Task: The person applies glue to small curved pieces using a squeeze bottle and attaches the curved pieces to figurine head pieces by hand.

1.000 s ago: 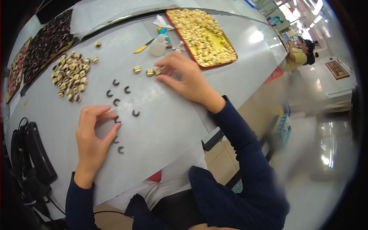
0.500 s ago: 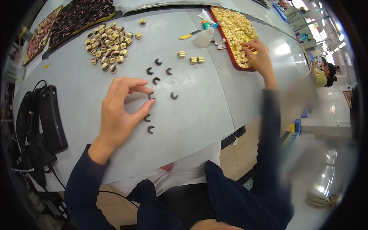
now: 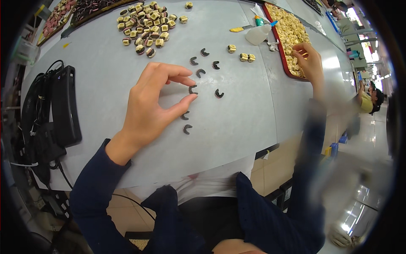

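My left hand (image 3: 150,99) has its thumb and index finger at the two ends of a small black C-shaped piece (image 3: 193,89) on the grey table. Similar C-shaped pieces lie around it, among them one piece (image 3: 219,93) to its right and one piece (image 3: 187,129) nearer me. At the far right, my right hand (image 3: 311,63) reaches over the red-rimmed tray (image 3: 284,59). Its fingertips are pinched at a small yellow block (image 3: 294,52) among the many yellow blocks there; the fingers partly hide it. Two small yellow-and-dark blocks (image 3: 247,57) sit together left of the tray, with a single block (image 3: 231,48) beside them.
A heap of yellow-and-dark blocks (image 3: 150,27) lies at the far left of centre. A translucent squeeze bottle (image 3: 258,34) and a yellow-handled tool (image 3: 241,29) are left of the tray. A black device with cables (image 3: 65,106) stands at left. Another person (image 3: 368,99) is at far right.
The view has shifted, so the table items appear farther right and higher. My left hand stays around the same C-shaped piece. My right fingers have drawn together over the tray.
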The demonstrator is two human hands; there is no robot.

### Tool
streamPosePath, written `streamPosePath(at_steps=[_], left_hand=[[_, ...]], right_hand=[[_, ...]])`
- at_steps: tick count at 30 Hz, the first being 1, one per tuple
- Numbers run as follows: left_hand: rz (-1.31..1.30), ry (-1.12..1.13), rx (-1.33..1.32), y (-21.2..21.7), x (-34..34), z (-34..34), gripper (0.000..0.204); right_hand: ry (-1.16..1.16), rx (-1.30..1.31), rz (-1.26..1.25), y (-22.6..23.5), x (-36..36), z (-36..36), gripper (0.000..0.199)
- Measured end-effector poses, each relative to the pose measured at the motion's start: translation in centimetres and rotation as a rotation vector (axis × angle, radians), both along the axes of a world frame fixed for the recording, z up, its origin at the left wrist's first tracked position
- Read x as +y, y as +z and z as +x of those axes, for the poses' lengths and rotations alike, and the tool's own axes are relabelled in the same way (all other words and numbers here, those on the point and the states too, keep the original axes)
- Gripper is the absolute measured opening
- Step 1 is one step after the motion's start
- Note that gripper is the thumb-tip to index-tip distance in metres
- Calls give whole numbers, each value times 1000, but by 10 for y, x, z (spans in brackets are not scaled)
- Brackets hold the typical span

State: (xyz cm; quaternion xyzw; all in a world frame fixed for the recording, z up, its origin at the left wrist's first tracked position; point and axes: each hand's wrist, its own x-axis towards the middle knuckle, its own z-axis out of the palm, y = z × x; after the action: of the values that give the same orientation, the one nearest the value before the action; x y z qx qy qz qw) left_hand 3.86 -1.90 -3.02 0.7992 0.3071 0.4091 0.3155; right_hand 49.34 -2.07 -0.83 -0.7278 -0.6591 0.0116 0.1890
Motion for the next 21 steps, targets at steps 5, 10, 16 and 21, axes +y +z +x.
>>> streamPosePath(at_steps=[5,10,16,21], left_hand=[[-7,-19,19,0,0,-2,41],[102,-11,-49,0,0,-3,37],[215,-47,-218,-5,0,3,41],[239,-50,-292,-3,-1,4,44]], right_hand=[[-7,45,102,12,-4,-16,17],[356,551,225,38,-15,-70,17],[719,1028,26,33,-19,-172,18],[644,1238,-181,14,-21,-219,18]])
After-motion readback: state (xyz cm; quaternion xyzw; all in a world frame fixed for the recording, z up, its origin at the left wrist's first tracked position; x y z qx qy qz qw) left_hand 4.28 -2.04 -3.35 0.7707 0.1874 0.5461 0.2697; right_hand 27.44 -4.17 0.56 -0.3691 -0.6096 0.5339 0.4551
